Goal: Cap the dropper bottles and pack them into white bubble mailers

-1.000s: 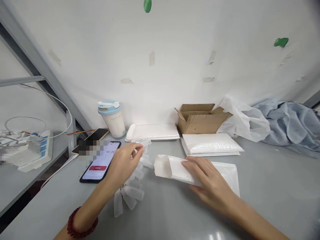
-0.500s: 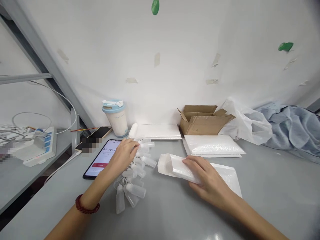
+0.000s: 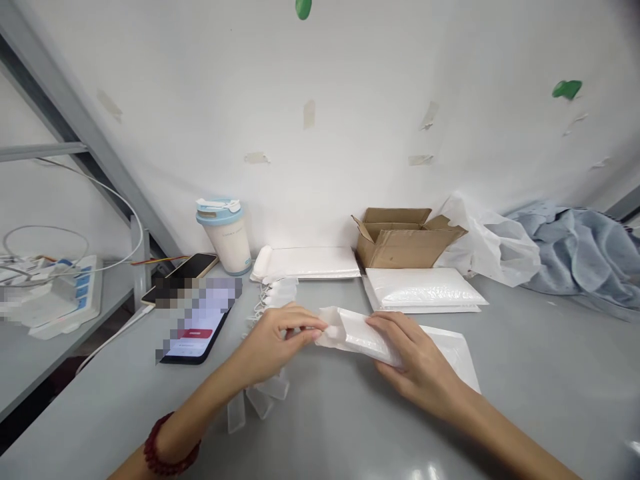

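My right hand point(image 3: 415, 360) is wrapped round a white bubble mailer point(image 3: 367, 337), fingers on top and thumb below, with its mouth gaping toward the left. At that mouth my left hand point(image 3: 283, 337) is closed, thumb and fingertips pinched together. Whatever the pinch holds, if anything, is hidden by the fingers and the mailer's edge. Beneath and behind the left hand lie several small translucent plastic bottles point(image 3: 281, 291), partly covered by it. Another white bubble mailer point(image 3: 457, 357) shows flat on the table under my right hand.
Stacked white mailers point(image 3: 310, 261) lie by the wall, with more mailers point(image 3: 425, 290) before an open cardboard box point(image 3: 415, 247). A lidded paper cup point(image 3: 227, 237), a phone with a lit screen point(image 3: 205, 327) and another phone point(image 3: 193, 268) stand left. A plastic bag point(image 3: 493, 243) and blue cloth point(image 3: 590, 250) are right.
My left hand has moved from the far end of the bottles, rightward and nearer, to the mailer's mouth. My right hand keeps its hold on the mailer. The camera view has shifted slightly.
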### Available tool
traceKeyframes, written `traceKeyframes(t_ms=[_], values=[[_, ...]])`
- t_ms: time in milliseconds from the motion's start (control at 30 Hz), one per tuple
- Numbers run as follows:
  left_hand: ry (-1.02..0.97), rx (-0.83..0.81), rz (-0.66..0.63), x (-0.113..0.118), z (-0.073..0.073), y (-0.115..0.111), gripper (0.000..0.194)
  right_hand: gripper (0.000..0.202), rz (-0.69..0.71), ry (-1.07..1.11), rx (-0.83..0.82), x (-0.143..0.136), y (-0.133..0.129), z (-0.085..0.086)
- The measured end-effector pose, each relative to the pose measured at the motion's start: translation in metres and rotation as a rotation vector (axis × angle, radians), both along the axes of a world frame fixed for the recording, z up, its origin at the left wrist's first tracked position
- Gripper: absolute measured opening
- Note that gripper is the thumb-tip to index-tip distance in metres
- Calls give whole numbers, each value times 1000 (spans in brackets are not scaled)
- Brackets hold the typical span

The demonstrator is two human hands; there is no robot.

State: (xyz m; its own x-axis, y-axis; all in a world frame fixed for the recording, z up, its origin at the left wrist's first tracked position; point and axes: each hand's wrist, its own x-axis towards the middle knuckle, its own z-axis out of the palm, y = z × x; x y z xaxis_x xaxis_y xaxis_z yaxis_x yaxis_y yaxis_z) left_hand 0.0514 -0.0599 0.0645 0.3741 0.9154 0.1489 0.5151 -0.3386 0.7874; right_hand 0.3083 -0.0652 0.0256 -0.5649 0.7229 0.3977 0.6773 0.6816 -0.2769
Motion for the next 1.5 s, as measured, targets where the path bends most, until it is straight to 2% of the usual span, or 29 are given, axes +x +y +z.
traceKeyframes(t_ms=[67, 200, 333, 500, 600, 700, 833, 933, 1067, 1167, 1300, 1433, 1500], values=[[29, 20, 16, 1, 0, -1, 22, 51, -5, 5, 5, 0, 0, 0], [188, 182, 180, -19, 5, 3, 23, 48, -44, 16, 12, 1, 0, 0], [415, 239, 40, -34, 1, 7, 25, 47, -57, 27, 13, 2, 1, 1], [615, 349, -57, -21, -14, 3, 23, 47, -46, 13, 12, 1, 2, 0], [643, 390, -66, -15, -15, 2, 21, 48, -42, 12, 21, 1, 2, 0], [552, 459, -20, -17, -10, 3, 19, 48, -46, 20, 26, 2, 2, 0], [235, 513, 150, -20, 2, 1, 19, 48, -48, 22, 25, 2, 2, 0], [-61, 350, 197, -18, 8, -2, 17, 49, -46, 23, 18, 1, 1, -1], [-277, 112, 132, -10, 6, -6, 10, 49, -47, 39, 28, 2, 1, -2], [-364, 58, 151, -6, 2, -7, 11, 48, -52, 50, 41, 2, 2, -2], [-411, 66, 202, -4, 0, -9, 16, 49, -37, 54, 56, 1, 1, 0], [-314, -17, 176, -1, -1, -9, 19, 49, -28, 53, 68, 0, -2, 2], [-240, -79, 207, 1, -2, -8, 26, 49, -30, 55, 68, 0, -3, 3]])
